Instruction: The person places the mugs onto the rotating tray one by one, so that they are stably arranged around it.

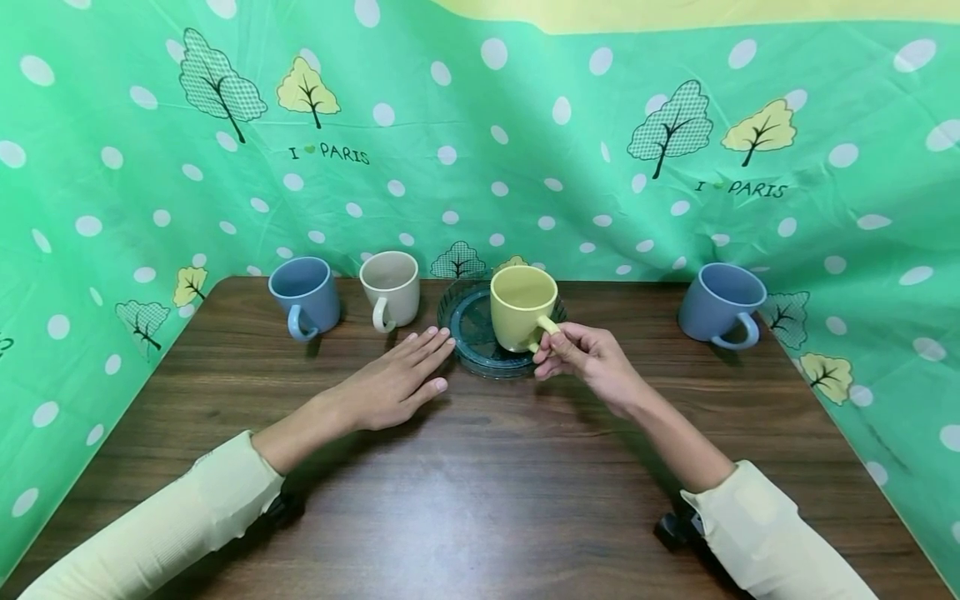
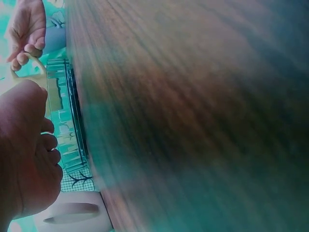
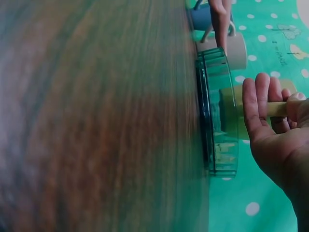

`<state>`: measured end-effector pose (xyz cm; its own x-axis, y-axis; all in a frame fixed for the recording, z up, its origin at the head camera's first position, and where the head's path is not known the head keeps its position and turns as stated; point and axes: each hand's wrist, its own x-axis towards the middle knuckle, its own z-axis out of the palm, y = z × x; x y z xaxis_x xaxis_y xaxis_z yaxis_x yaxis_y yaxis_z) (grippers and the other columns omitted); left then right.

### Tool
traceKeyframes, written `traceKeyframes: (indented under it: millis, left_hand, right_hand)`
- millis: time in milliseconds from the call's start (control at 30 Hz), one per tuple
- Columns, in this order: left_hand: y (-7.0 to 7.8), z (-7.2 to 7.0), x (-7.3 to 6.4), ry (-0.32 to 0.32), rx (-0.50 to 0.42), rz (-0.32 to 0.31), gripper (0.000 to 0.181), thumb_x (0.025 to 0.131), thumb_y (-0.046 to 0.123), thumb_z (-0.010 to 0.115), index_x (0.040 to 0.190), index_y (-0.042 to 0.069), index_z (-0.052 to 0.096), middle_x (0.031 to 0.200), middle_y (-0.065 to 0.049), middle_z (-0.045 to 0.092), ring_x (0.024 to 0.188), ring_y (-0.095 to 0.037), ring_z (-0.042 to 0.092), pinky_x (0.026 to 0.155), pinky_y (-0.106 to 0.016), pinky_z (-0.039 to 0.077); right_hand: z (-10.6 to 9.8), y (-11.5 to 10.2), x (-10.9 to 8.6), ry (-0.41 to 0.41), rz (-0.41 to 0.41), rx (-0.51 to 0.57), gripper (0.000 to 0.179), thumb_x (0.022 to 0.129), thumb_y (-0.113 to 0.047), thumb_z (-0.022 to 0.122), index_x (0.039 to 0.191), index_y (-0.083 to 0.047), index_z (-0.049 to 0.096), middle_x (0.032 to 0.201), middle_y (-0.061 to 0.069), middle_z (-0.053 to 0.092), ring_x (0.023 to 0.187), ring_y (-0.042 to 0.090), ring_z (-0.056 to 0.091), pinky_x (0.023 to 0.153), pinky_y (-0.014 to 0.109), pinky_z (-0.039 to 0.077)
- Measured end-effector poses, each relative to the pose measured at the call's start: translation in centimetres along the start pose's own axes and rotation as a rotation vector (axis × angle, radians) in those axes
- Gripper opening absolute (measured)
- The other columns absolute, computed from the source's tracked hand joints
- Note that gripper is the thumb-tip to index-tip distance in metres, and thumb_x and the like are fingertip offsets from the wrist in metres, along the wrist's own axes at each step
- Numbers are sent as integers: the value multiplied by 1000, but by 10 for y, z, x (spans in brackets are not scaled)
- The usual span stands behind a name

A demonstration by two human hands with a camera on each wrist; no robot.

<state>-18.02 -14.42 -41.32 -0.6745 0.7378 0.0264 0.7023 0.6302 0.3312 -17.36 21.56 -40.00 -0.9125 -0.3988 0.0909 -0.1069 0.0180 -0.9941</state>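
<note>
My right hand (image 1: 592, 367) pinches the handle of a yellow mug (image 1: 519, 317) between thumb and fingers. The mug is upright and overlaps the right part of a round clear glass dish (image 1: 467, 337). In the right wrist view the mug's base (image 3: 227, 113) shows through the dish's ridged side wall. To the left of the dish, my left hand (image 1: 393, 383) is spread palm down with straight fingers, its fingertips right by the rim. Just behind those fingers stands a white mug (image 1: 401, 304), its handle facing me.
Left of the white mug stands a blue mug (image 1: 315, 300), and another blue mug (image 1: 712, 304) is at the back right with its handle to the right. A green dotted cloth (image 1: 495, 167) hangs behind and beside the brown wooden table (image 1: 480, 483).
</note>
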Motion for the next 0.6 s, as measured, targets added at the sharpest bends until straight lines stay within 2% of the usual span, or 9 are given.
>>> traceKeyframes:
  millis: [133,400,600]
  left_hand:
    - [0,0,0,2,-1,1,66,123,36,45,177,2,29,188,-22,21,177,-41,17,146,-58,17]
    - [0,-1,1,-3,10,-7,67,123,37,45,177,0,28,188,-23,21,177,-41,17,146,-58,17]
    - [0,-1,2,-8,14,-15,68,123,38,44,177,1,27,188,-23,19,178,-40,15,146,-58,16]
  right_hand:
    - [3,0,1,-13,5,2,28,121,-13,51,116,12,64,101,3,79,90,14,83,88,32,71]
    - [11,0,3,-53,31,-3,27,121,-8,50,118,17,61,105,16,78,89,15,83,88,34,72]
    - [17,-1,4,-73,34,7,28,121,-9,51,118,17,60,105,17,77,90,16,84,88,35,72]
